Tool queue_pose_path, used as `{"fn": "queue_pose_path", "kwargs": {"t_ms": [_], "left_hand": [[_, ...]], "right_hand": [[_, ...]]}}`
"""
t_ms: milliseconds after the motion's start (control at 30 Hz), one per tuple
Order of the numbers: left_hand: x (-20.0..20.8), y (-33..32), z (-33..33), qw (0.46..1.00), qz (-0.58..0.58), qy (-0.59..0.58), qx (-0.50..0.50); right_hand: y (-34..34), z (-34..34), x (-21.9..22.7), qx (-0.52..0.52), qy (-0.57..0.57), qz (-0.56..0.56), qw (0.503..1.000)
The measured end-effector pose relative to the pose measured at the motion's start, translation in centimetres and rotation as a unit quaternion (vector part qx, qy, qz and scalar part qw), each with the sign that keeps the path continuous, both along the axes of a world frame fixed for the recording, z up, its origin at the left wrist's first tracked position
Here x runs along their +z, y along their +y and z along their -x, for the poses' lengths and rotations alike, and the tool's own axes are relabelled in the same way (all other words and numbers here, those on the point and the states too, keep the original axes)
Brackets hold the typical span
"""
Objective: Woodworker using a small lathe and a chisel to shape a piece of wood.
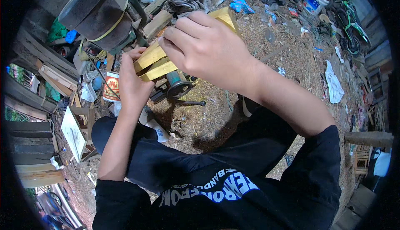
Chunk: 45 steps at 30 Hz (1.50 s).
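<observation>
A long yellow wooden piece, with two parallel edges and a gap between them, slants up from near my left hand toward the upper right. My left hand grips its near left end, thumb on the close side and fingertips over the far side. Across the middle of the piece lies my right hand, fingers curled in and knuckles up. Whatever its fingertips pinch is hidden behind the hand. Just below the wood is a green machine with a dark handwheel and a lever handle.
A dark cylindrical drum stands at the upper left, beside scrap wood. A red and white can sits left of my left hand. A white paint bucket and a small green motorcycle are far right. Shavings cover the ground.
</observation>
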<state>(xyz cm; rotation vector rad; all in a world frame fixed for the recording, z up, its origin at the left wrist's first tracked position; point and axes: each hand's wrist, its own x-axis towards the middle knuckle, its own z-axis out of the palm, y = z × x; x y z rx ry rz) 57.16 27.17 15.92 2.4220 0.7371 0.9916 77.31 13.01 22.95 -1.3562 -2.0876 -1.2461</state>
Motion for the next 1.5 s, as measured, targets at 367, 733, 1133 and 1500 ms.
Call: {"fn": "queue_pose_path", "kwargs": {"t_ms": [367,733,1133,1500], "left_hand": [[2.6,-0.2,1.5,0.98,0.091,-0.158,-0.08],[2.4,0.9,2.0,0.954,0.213,-0.203,-0.054],[3.3,1.7,2.1,0.729,0.661,-0.177,0.022],[0.2,1.7,5.2,0.939,0.333,-0.056,-0.061]], "right_hand": [[1.4,-3.5,-1.3,0.069,0.262,0.126,0.954],[2.0,-1.1,-2.5,0.063,0.315,0.294,0.9],[3.4,2.2,-3.5,-0.022,0.211,0.29,0.933],[3.0,0.2,-5.4,0.027,0.352,0.453,0.819]]}}
